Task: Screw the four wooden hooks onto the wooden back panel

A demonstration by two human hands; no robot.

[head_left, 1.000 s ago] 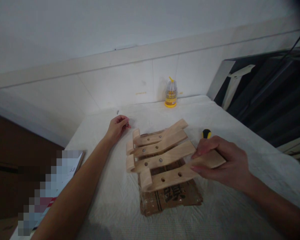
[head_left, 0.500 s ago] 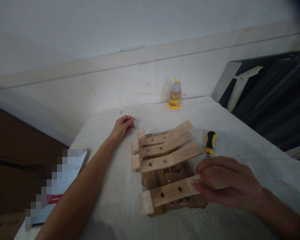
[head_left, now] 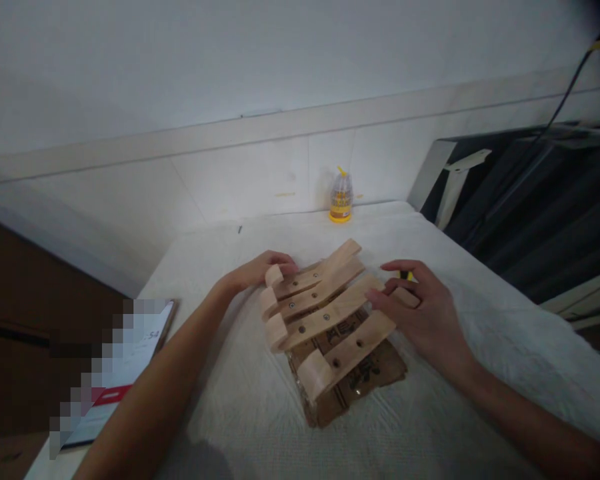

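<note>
Several curved pale wooden pieces with screw holes lie side by side on a flat brown cardboard piece (head_left: 380,373). My left hand (head_left: 263,270) is at the hooked left end of the farthest wooden piece (head_left: 305,280). Its fingers are curled and partly hidden behind that end; what they hold cannot be made out. My right hand (head_left: 420,300) hovers over the right ends, fingers apart, its thumb by the third wooden piece (head_left: 335,313). The nearest wooden piece (head_left: 350,353) passes under this hand. A black and yellow screwdriver (head_left: 405,275) shows only partly behind its fingers.
A clear bottle-shaped container with a yellow base (head_left: 341,207) stands against the wall. A small screw-like piece (head_left: 239,229) lies on the white cloth (head_left: 240,413). At the left edge rests a tablet-like device (head_left: 125,373), partly blurred. Dark panels (head_left: 520,180) lean at right.
My left hand has moved right to the farthest wooden piece. My right hand has let go of the nearest piece and opened. The nearest piece and the cardboard have turned, their right ends swinging away.
</note>
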